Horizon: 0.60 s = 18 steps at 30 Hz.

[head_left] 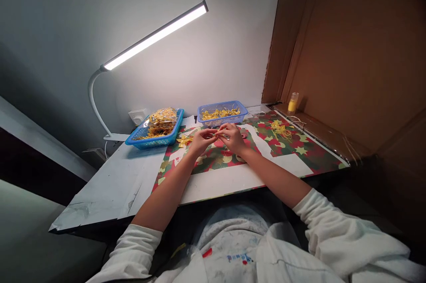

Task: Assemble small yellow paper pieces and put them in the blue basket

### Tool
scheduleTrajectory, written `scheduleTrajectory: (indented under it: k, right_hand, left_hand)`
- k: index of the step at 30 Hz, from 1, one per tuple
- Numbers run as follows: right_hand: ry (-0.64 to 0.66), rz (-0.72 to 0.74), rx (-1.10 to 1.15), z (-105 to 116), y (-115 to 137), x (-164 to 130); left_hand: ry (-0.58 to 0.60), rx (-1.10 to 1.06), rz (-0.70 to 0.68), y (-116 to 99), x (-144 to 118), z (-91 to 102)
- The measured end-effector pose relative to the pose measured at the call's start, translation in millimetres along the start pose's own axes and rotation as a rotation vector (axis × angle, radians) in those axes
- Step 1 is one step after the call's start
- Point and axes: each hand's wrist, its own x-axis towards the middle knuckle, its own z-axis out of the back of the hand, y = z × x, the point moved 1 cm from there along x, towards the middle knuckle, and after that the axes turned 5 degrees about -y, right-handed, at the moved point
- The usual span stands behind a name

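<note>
My left hand [201, 139] and my right hand [233, 138] meet over the patterned red-and-green mat [299, 152] on the white table [109, 185]. Both pinch a small thin yellow piece [217, 133] between their fingertips; its shape is too small to tell. A little pile of yellow pieces [184, 140] lies just left of my left hand. Another loose heap of yellow strands [279, 129] lies on the mat to the right of my right hand.
Two blue baskets stand at the table's back: a left basket [156, 138] holding clear bags of yellow items, a middle basket [222, 113] with loose yellow pieces. A lit desk lamp [156, 34] arches overhead. A small yellow bottle [293, 102] stands by the cardboard wall [349, 61].
</note>
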Motion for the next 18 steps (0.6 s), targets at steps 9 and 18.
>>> scheduleTrajectory:
  k: [9, 18]
  right_hand:
    - [-0.104, -0.137, 0.302, 3.2, -1.4, 8.2]
    - [-0.624, -0.841, 1.067, 38.7, -44.8, 34.3]
  left_hand:
    - [0.081, 0.037, 0.131, 5.5, 0.9, 3.9]
    - [0.241, 0.125, 0.338, 2.2, -1.4, 8.5]
